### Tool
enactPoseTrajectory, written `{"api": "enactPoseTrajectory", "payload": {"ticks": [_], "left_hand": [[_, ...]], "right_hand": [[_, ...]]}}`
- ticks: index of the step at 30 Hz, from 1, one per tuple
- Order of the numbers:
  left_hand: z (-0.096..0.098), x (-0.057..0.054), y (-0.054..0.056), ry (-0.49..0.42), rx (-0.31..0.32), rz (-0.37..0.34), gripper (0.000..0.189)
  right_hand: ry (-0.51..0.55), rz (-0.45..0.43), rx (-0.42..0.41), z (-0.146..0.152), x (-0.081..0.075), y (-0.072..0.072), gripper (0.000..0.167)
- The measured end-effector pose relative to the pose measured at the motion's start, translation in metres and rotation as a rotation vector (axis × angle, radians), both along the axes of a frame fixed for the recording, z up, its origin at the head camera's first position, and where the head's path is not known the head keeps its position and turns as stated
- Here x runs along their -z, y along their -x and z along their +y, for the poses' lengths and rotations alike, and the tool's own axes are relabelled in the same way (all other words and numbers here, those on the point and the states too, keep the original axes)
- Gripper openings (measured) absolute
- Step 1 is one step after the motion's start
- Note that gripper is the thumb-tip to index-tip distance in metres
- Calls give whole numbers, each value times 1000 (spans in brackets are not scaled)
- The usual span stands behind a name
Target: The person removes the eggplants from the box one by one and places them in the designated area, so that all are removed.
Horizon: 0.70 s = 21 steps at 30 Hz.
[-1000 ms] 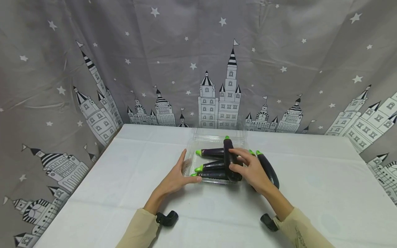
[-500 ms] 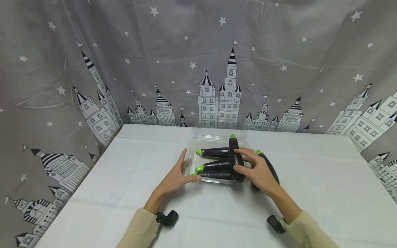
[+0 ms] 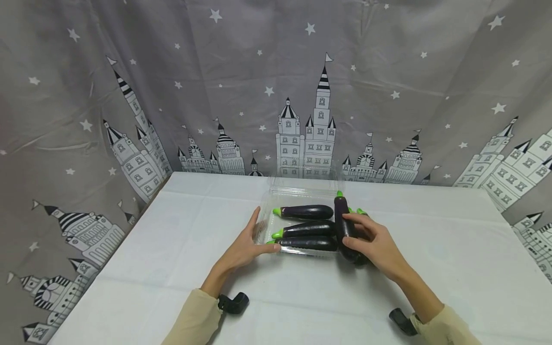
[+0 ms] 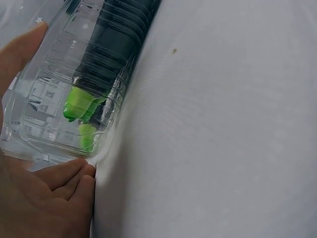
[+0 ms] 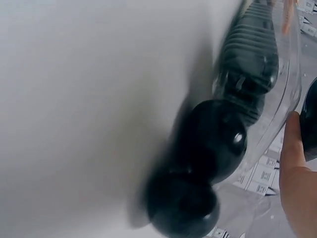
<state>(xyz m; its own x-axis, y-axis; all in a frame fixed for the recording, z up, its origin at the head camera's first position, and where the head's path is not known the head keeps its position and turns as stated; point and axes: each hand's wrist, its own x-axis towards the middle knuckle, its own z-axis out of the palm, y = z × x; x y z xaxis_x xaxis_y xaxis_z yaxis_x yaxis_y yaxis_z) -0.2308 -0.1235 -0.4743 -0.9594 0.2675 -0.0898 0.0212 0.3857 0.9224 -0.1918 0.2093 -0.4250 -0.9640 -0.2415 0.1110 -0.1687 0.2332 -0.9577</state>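
Observation:
My right hand [image 3: 375, 244] pinches a dark purple eggplant [image 3: 342, 218] between thumb and fingers, over the right side of a clear plastic clamshell box [image 3: 297, 196]. The held eggplant's green stem points away from me. Beneath that hand lie two more eggplants [image 5: 210, 141], side by side on the table and mostly hidden in the head view. Inside the box, three eggplants [image 3: 308, 228] lie crosswise, stems to the left. My left hand [image 3: 243, 247] spreads around the box's near left corner, thumb at the front rim [image 4: 32, 74] and fingers along the left end.
The box's transparent lid [image 3: 305, 179] stands raised at the back. A white cloth [image 3: 207, 206] covers the table, and a grey curtain [image 3: 241, 57] printed with castles and stars hangs behind it. Each wrist carries a black camera mount [image 3: 234, 303].
My right hand has carried its eggplant rightward, from above the box's contents to the right side over the two loose eggplants. My left hand has stayed at the box corner.

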Motion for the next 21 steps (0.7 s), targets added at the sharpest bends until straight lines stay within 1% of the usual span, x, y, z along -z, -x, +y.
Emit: {"api": "enactPoseTrajectory", "payload": {"ticks": [5,12,21], "left_hand": [[0,0,0,3,-1,0,118],[1,1,1,1,-5,-4,118],[0,0,0,1,-6,-3,117]], "right_hand": [[-52,10,48,11,0,-5,52],[-64,24,74,26,0,-10,52],[-140,25,143,44,1,-16,52]]}}
